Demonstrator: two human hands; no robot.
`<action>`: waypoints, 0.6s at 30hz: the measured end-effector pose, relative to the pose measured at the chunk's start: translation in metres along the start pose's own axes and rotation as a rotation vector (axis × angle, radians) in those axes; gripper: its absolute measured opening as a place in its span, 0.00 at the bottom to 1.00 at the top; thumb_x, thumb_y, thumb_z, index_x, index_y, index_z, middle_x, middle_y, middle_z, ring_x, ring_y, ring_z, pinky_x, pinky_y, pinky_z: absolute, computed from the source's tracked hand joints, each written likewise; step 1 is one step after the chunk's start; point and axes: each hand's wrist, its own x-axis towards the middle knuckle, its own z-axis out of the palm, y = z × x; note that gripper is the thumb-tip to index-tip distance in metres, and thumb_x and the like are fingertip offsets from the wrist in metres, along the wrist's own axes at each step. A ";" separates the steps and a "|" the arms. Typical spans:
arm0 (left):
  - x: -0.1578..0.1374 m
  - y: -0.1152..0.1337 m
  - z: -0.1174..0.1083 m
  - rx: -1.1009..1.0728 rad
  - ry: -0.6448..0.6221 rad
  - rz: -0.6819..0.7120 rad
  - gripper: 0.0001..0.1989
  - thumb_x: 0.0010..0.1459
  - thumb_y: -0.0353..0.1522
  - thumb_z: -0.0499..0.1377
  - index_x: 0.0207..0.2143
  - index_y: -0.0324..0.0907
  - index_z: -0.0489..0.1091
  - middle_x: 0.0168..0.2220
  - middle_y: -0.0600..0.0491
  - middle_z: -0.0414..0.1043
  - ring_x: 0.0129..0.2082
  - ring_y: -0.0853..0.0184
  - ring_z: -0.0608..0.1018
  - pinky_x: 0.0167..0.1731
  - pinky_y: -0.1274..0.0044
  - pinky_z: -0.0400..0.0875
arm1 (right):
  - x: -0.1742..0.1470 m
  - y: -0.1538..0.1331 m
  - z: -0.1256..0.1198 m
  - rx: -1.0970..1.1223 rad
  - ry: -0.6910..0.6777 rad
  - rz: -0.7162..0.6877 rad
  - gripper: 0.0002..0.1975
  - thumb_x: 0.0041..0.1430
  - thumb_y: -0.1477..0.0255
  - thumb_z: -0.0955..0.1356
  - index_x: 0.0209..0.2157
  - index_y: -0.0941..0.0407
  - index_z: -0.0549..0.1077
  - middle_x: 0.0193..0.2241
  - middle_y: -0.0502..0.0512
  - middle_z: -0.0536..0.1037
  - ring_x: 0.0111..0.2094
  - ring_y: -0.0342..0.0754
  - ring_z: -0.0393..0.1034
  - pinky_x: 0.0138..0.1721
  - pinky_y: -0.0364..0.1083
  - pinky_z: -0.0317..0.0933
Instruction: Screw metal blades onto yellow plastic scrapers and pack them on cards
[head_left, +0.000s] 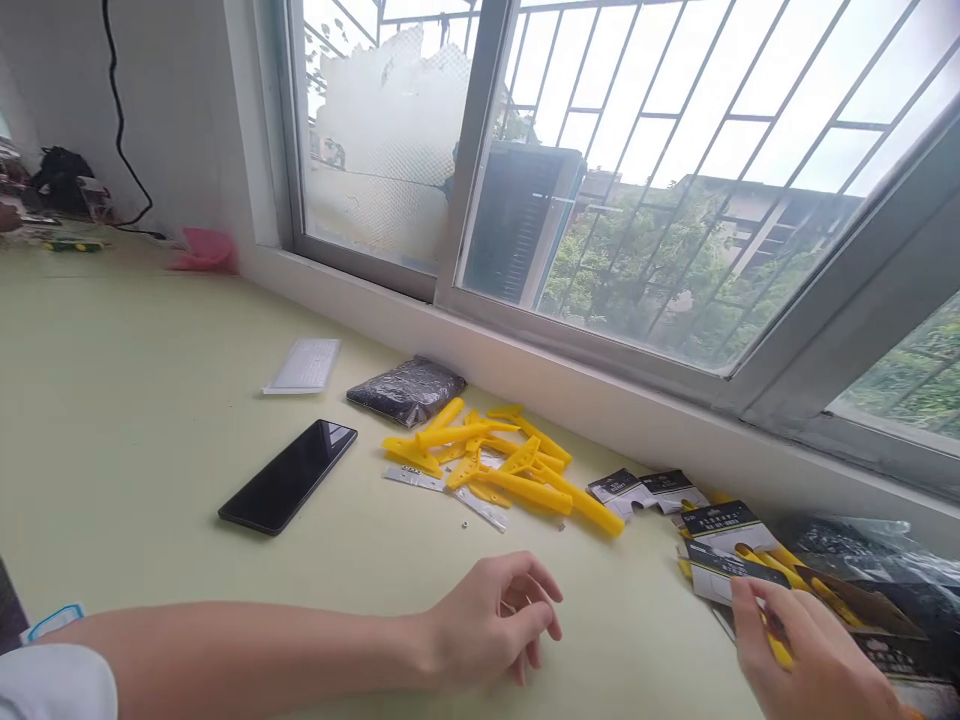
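Grip uncertain from this angle, a printed card (739, 566) right of the yellow plastic parts (529, 490) is met by the right hand (814, 645), the half-curled, empty left hand (484, 625) seemingly unneeded.

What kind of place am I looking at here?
Probably some sort of workshop: a pale green table runs along beneath a window, with a pile of yellow parts on it and printed cards near the right hand.
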 end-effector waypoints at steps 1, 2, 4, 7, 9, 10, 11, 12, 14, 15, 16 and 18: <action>0.000 -0.001 0.000 -0.003 -0.003 0.005 0.10 0.62 0.34 0.57 0.43 0.38 0.68 0.36 0.50 0.74 0.25 0.73 0.73 0.19 0.83 0.70 | 0.001 -0.018 0.012 0.019 -0.042 -0.069 0.15 0.69 0.59 0.61 0.40 0.53 0.72 0.37 0.54 0.76 0.33 0.49 0.71 0.31 0.46 0.60; 0.001 -0.003 0.000 -0.007 -0.005 0.012 0.10 0.62 0.34 0.57 0.43 0.38 0.68 0.36 0.50 0.74 0.24 0.74 0.73 0.19 0.83 0.69 | 0.003 -0.035 0.023 0.038 -0.091 -0.126 0.16 0.69 0.57 0.61 0.40 0.52 0.73 0.35 0.50 0.75 0.30 0.45 0.70 0.28 0.44 0.59; 0.001 -0.006 0.000 -0.014 -0.009 0.021 0.10 0.62 0.34 0.57 0.43 0.39 0.69 0.36 0.50 0.75 0.22 0.75 0.73 0.18 0.83 0.70 | 0.013 -0.069 0.045 0.067 -0.162 -0.199 0.17 0.72 0.58 0.58 0.41 0.53 0.73 0.37 0.51 0.76 0.26 0.42 0.68 0.23 0.43 0.57; 0.002 -0.010 -0.001 -0.007 -0.018 0.028 0.09 0.61 0.33 0.57 0.43 0.39 0.69 0.36 0.49 0.75 0.21 0.75 0.72 0.17 0.83 0.69 | 0.038 -0.109 0.072 0.084 -0.302 -0.240 0.15 0.70 0.62 0.66 0.52 0.55 0.70 0.44 0.55 0.75 0.34 0.43 0.71 0.34 0.45 0.69; 0.002 -0.011 -0.002 -0.007 -0.030 0.030 0.09 0.61 0.33 0.57 0.43 0.39 0.69 0.36 0.50 0.75 0.20 0.76 0.72 0.17 0.83 0.69 | 0.056 -0.130 0.087 0.102 -0.457 -0.322 0.17 0.68 0.63 0.67 0.54 0.55 0.70 0.49 0.57 0.74 0.41 0.46 0.73 0.41 0.49 0.71; 0.002 -0.011 -0.002 -0.007 -0.034 0.032 0.09 0.61 0.32 0.57 0.43 0.39 0.69 0.36 0.50 0.75 0.20 0.76 0.71 0.17 0.83 0.69 | 0.064 -0.139 0.093 0.102 -0.534 -0.357 0.16 0.68 0.62 0.68 0.53 0.55 0.71 0.49 0.57 0.74 0.42 0.47 0.73 0.42 0.50 0.72; 0.002 -0.011 -0.002 -0.004 -0.036 0.035 0.09 0.61 0.32 0.57 0.43 0.39 0.69 0.36 0.50 0.75 0.19 0.76 0.71 0.17 0.83 0.69 | 0.071 -0.146 0.099 0.098 -0.601 -0.385 0.16 0.68 0.62 0.68 0.52 0.56 0.71 0.49 0.57 0.75 0.43 0.47 0.73 0.43 0.51 0.71; 0.002 -0.011 -0.003 0.004 -0.035 0.040 0.09 0.61 0.32 0.57 0.43 0.40 0.69 0.36 0.50 0.76 0.19 0.76 0.71 0.17 0.83 0.69 | 0.076 -0.153 0.103 0.090 -0.656 -0.402 0.16 0.68 0.62 0.68 0.51 0.56 0.72 0.48 0.57 0.75 0.42 0.47 0.73 0.43 0.51 0.71; 0.002 -0.010 -0.003 0.022 -0.031 0.045 0.09 0.61 0.33 0.58 0.43 0.40 0.69 0.36 0.50 0.76 0.20 0.76 0.72 0.17 0.83 0.68 | 0.083 -0.162 0.108 0.076 -0.724 -0.409 0.16 0.67 0.62 0.68 0.51 0.57 0.72 0.48 0.57 0.75 0.43 0.48 0.73 0.44 0.52 0.71; 0.001 -0.009 -0.003 0.031 -0.031 0.045 0.10 0.61 0.33 0.58 0.44 0.40 0.69 0.36 0.50 0.76 0.20 0.76 0.72 0.18 0.83 0.69 | 0.084 -0.164 0.108 0.073 -0.740 -0.402 0.17 0.67 0.61 0.68 0.51 0.57 0.72 0.48 0.57 0.75 0.43 0.48 0.73 0.44 0.52 0.71; 0.000 -0.007 -0.003 0.043 -0.029 0.042 0.10 0.61 0.34 0.58 0.44 0.40 0.69 0.36 0.50 0.76 0.20 0.75 0.72 0.18 0.82 0.69 | 0.085 -0.164 0.105 0.074 -0.746 -0.389 0.17 0.67 0.61 0.68 0.51 0.57 0.72 0.48 0.57 0.75 0.43 0.48 0.73 0.44 0.52 0.71; -0.002 -0.003 -0.002 0.083 -0.015 0.040 0.11 0.61 0.35 0.57 0.45 0.40 0.69 0.37 0.49 0.76 0.21 0.75 0.71 0.17 0.82 0.68 | 0.081 -0.157 0.093 0.083 -0.722 -0.329 0.16 0.67 0.60 0.68 0.48 0.57 0.73 0.45 0.56 0.75 0.40 0.46 0.73 0.43 0.51 0.71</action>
